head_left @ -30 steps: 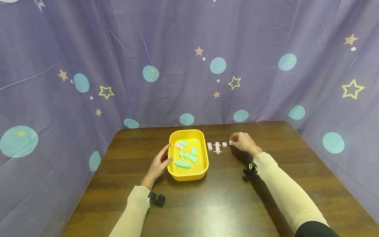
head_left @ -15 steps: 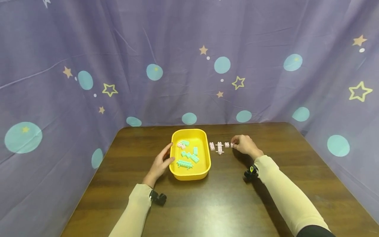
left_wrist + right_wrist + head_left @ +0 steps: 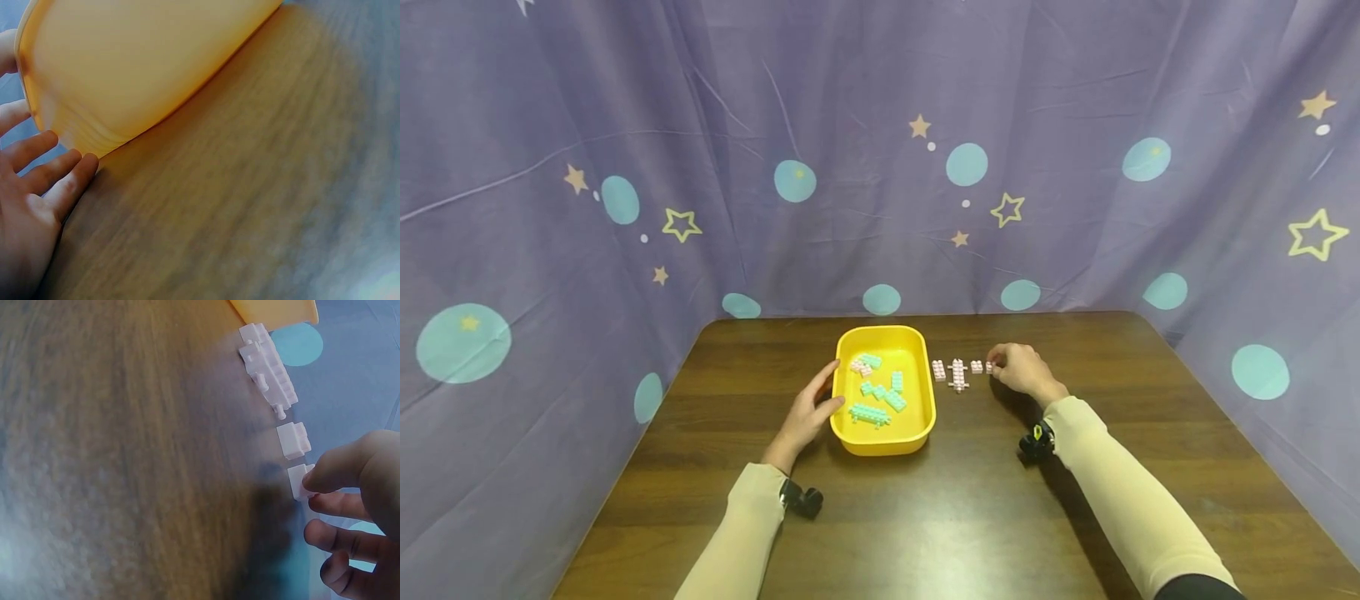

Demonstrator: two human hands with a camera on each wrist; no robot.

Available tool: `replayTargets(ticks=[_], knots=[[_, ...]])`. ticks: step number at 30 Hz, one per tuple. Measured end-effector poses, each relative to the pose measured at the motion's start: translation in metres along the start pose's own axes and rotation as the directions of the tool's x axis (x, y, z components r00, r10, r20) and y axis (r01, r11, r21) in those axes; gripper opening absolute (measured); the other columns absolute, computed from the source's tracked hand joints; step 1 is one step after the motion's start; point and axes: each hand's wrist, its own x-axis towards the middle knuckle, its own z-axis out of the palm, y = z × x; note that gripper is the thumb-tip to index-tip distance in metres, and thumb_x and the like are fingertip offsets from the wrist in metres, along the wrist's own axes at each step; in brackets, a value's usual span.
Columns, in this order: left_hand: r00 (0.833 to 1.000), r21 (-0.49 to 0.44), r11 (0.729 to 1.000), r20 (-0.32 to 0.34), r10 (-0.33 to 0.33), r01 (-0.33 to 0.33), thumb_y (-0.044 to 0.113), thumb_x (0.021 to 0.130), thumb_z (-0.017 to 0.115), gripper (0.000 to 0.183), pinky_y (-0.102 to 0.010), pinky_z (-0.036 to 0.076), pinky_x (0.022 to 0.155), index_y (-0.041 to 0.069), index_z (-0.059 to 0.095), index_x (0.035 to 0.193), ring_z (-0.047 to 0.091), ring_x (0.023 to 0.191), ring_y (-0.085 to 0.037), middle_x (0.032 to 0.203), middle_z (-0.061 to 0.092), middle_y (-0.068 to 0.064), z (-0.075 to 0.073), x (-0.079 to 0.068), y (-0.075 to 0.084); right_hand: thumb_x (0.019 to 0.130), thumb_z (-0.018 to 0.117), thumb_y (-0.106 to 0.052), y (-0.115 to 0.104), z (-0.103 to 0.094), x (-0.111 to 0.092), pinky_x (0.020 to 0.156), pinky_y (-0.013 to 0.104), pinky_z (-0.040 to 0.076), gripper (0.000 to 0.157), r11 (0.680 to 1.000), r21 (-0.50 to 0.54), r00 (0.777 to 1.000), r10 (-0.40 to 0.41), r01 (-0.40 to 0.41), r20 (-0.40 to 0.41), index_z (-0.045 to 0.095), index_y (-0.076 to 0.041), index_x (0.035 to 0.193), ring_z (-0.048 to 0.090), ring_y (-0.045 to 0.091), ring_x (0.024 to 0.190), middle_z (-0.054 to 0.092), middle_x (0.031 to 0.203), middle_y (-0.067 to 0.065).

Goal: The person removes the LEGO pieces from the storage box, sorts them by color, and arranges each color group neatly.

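Observation:
A yellow plastic bin [image 3: 886, 448] stands on the table with mint-green building bricks [image 3: 894, 400] and a few pink building bricks [image 3: 861, 367] inside. My left hand [image 3: 805, 417] rests against its left side, thumb at the rim, spread fingertips touching the outer wall in the left wrist view. My right hand [image 3: 1024, 371] pinches a small pink building brick [image 3: 299, 481] between thumb and index finger. That brick is at the right end of a row: another small pink brick [image 3: 292, 440], a long pink piece with side pegs [image 3: 957, 375], and a pink rectangular brick [image 3: 938, 371] beside the bin.
The wooden table [image 3: 895, 533] ends at the back against a purple curtain [image 3: 850, 233] with stars and blue dots. The row of pink pieces runs between the bin's right wall and my right hand. Black wrist cameras [image 3: 1036, 442] sit on both wrists.
My right hand has come slightly down and left with the small pink brick, level with the row. The left hand stays on the bin. The head view has shifted a little.

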Motion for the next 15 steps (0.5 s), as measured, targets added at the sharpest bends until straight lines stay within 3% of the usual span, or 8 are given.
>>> replayTargets(ticks=[15], knots=[[1.000, -0.037, 0.999, 0.004, -0.009, 0.009, 0.001, 0.094, 0.057, 0.065, -0.016, 0.046, 0.090, -0.006, 0.027, 0.150, 0.039, 0.130, -0.055, 0.148, 0.033, -0.036, 0.0003, 0.0005, -0.0011, 0.082, 0.069, -0.018, -0.0004, -0.0006, -0.0008, 0.073, 0.051, 0.052, 0.019, 1.000, -0.007, 1.000, 0.030, -0.030, 0.003, 0.071, -0.017, 0.101, 0.067, 0.031, 0.096, 0.074, 0.100, 0.003]])
